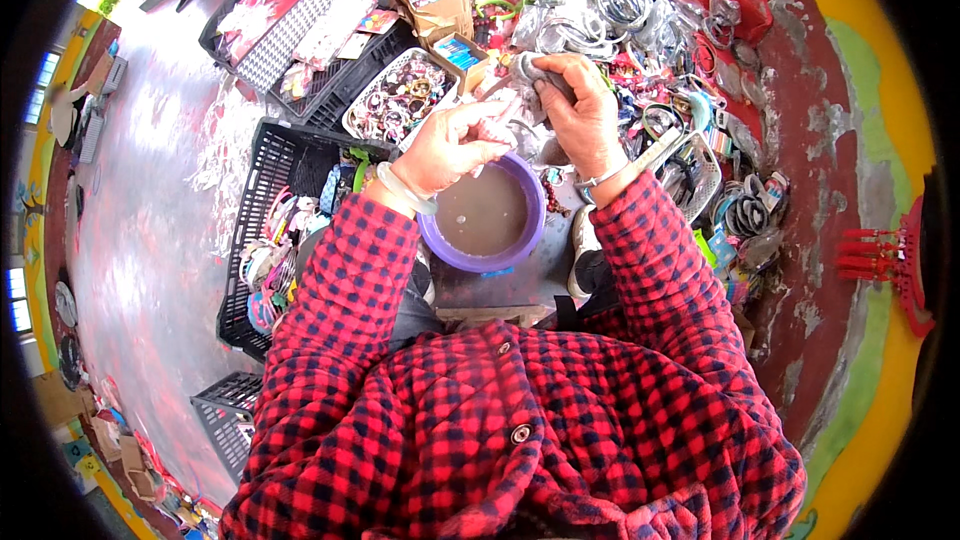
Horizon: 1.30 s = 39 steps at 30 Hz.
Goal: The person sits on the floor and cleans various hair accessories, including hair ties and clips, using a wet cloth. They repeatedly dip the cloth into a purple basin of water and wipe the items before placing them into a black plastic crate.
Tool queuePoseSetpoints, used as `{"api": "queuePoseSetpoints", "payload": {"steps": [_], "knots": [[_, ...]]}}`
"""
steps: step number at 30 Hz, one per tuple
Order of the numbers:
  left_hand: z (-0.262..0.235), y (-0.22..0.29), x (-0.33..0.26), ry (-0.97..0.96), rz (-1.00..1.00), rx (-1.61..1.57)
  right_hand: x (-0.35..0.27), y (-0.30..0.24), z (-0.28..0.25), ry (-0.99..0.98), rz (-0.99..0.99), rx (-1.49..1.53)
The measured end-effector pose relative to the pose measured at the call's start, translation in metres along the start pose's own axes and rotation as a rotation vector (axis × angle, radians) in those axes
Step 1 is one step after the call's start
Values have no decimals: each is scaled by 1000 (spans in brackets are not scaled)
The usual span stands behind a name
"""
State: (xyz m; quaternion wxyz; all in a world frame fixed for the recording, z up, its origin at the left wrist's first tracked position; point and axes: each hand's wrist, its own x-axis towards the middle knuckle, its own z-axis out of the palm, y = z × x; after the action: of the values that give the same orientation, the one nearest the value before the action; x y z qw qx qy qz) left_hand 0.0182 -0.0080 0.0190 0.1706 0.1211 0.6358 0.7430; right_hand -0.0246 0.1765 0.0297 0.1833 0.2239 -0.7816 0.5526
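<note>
Both forearms, in red and black checked sleeves, rise from the lower edge and bend inward. The left hand [455, 145] is raised with fingers curled and pinched together. The right hand [575, 110] is just beside it, fingers closed in a grip.

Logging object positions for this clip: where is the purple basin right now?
In the head view the purple basin sits centre frame, directly below the left hand and right hand, with a black crate to its left.
</note>
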Motion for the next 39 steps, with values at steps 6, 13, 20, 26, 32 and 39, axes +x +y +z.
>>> {"api": "queuePoseSetpoints", "payload": {"steps": [6,13,20,26,32,39], "knots": [[-2,-2,3,20,-13,44,-5,-7,7,-103,-248,-53],[-7,-10,1,-26,19,36,-11,-20,10,-144,-288,-68],[-11,-20,5,23,18,43,-18,-29,12,-182,-325,-133],[-6,-4,-2,-69,6,-138,8,47,-10,130,440,371],[-8,-4,4,65,133,-180,12,52,-30,220,808,1214],[-6,0,6,26,47,-383,4,32,-9,40,844,1394]]}}
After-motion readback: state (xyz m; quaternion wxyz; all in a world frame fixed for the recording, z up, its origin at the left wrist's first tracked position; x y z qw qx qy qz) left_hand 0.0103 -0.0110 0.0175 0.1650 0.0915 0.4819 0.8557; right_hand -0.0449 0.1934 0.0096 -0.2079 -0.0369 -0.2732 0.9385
